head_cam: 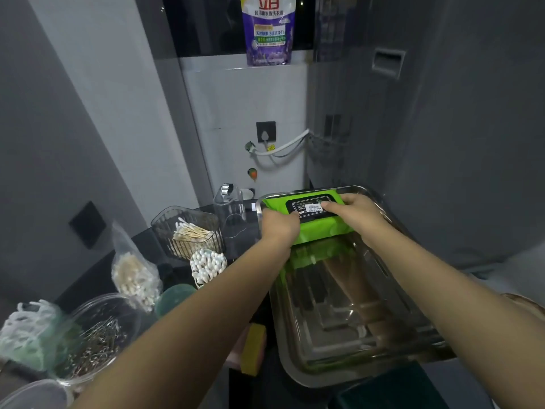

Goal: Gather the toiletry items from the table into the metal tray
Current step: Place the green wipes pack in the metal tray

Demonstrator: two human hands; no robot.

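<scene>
Wipes pack (312, 228): green, with a black lid, at the far end of the metal tray (392, 361).
Left hand (279, 224): fingers curled round the pack's left edge.
Right hand (358, 212): grips the pack's right side, thumb on the lid.
Tray: shiny, on the dark surface (147, 240).
Cotton swabs (208, 265): left of the tray, by a clear holder (188, 231).

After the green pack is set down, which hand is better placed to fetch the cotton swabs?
Probably the left hand: the cotton swabs lie on its side of the metal tray. The right hand would have to cross over.
</scene>
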